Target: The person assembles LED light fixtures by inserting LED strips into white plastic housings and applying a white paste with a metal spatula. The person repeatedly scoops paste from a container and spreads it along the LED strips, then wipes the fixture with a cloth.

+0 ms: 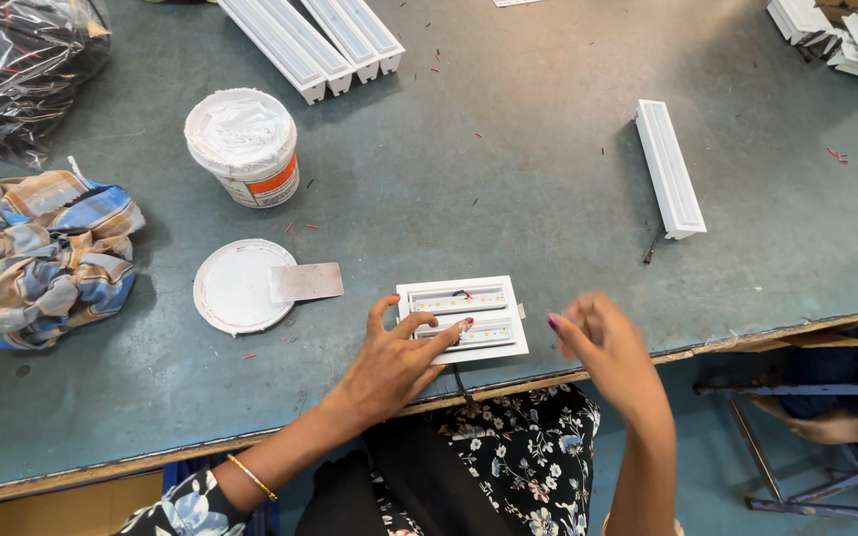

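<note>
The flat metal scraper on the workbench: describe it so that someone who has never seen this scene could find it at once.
Start from the white tub of paste at the left of the grey-green table. Just in front of it, nearer the person, lies its round white lid. The scraper is the thin, dull grey rectangular plate resting partly on that lid's right edge, left of the left hand; unlike the white light fixtures around, it is bare metal.

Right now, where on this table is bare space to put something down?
The widest bare patch lies between the white tub and the single long fixture. Another lies right of that fixture. It is crowded around the lid, the small LED fixture under the left hand, and the checked cloth.
</note>
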### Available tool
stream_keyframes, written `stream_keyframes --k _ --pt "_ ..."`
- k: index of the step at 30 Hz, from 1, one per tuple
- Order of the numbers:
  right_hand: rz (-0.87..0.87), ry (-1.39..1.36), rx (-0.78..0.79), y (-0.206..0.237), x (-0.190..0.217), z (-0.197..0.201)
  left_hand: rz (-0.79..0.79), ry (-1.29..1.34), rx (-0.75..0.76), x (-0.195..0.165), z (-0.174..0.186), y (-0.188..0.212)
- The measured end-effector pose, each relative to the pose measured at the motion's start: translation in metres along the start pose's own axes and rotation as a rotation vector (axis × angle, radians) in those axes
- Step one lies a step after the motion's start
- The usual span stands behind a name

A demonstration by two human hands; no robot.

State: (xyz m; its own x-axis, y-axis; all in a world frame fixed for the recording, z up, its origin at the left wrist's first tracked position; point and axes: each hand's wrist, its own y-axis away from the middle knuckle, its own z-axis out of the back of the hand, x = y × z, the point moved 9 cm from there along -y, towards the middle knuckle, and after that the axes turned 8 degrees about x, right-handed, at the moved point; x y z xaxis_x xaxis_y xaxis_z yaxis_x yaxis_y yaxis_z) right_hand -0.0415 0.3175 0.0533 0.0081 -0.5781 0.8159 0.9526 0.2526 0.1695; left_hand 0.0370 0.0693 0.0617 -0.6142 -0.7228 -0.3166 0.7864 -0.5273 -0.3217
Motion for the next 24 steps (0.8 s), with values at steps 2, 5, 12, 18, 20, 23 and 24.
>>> stream_keyframes --k 2,5,12,18,20,23,24 --pt "-0.096 -0.195 0.117 0.020 -0.037 -0.022 -0.002 0.056 0.021 0.004 0.001 -0.003" --pt "-0.266 -0.279 0.321 0.039 -0.079 -0.086 -0.057 0.061 -0.042 0.002 0.011 -0.006" --pt "-0.133 -0.434 0.431 0.030 -0.053 -0.153 0.026 0.141 -0.010 0.004 0.017 -0.012" --pt "-0.094 -0.375 0.365 0.019 -0.020 -0.152 0.093 0.234 0.010 0.013 0.023 -0.016" --pt "-0.024 -0.397 0.385 0.017 -0.016 -0.156 0.114 0.237 0.027 0.016 0.023 -0.016" --pt "0.047 -0.342 0.359 0.018 -0.022 -0.156 0.092 0.184 0.043 0.009 0.021 -0.014" --pt "0.025 -0.311 0.359 0.021 -0.028 -0.156 0.074 0.167 0.041 0.003 0.020 -0.012"
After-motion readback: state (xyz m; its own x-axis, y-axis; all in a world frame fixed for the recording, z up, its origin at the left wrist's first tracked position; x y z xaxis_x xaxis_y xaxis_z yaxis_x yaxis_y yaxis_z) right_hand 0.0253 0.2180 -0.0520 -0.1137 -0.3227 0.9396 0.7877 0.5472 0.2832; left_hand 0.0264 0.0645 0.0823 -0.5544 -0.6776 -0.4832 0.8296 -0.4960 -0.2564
